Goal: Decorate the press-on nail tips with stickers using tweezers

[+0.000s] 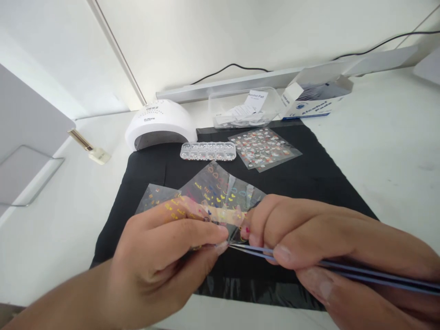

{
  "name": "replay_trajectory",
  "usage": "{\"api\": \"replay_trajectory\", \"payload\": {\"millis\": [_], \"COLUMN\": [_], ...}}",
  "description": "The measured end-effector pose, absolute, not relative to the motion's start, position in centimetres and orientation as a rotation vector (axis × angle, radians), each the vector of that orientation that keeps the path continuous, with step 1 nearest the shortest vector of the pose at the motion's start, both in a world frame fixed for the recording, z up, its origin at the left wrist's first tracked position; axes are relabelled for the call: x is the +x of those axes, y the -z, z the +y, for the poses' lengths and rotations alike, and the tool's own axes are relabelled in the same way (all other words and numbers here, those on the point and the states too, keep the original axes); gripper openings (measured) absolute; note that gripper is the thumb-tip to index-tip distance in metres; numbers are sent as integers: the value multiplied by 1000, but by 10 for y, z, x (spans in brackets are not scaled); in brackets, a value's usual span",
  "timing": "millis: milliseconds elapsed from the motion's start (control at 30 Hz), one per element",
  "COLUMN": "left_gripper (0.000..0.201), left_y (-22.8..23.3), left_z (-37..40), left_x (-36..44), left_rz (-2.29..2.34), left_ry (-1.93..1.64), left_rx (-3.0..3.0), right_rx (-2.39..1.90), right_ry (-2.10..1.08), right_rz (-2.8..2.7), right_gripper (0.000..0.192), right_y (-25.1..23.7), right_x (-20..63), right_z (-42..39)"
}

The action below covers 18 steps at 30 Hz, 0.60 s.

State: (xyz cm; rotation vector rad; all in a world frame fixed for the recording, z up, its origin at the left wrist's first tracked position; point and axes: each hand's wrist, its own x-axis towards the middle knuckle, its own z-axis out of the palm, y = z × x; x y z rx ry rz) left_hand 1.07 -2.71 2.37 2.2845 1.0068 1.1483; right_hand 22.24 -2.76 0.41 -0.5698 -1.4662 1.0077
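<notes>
My left hand (172, 247) pinches a clear nail sticker sheet (215, 183) printed with small yellow, red and blue hearts and lettering. Between the thumb and fingers of my right hand (319, 243) is a pair of blue tweezers (364, 271), held nearly level. Their tips touch or almost touch the sheet's near edge, close to my left thumb. Whether a sticker sits between the tips is too small to tell. Fingers of my right hand also lie against the sheet's right side. Another clear sheet (153, 195) with small orange marks shows behind my left hand.
Farther back on the black cloth (319, 178) lie a clear rhinestone case (208, 151) and patterned sticker sheets (263, 149). A white nail lamp (161, 121), a plastic tub (220, 121) of alcohol pads and an open box (312, 107) stand behind. A polish bottle (98, 153) lies left.
</notes>
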Motion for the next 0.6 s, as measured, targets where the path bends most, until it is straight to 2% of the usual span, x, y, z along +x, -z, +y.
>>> {"api": "replay_trajectory", "payload": {"millis": [600], "left_gripper": [24], "left_y": [-23], "left_z": [-29], "left_x": [11], "left_rz": [1032], "left_ry": [-1137], "left_rx": [2258], "right_rx": [-564], "right_ry": [-1012], "right_rz": [-1588], "right_gripper": [17], "right_y": [-10], "right_x": [229], "right_z": [-21]}}
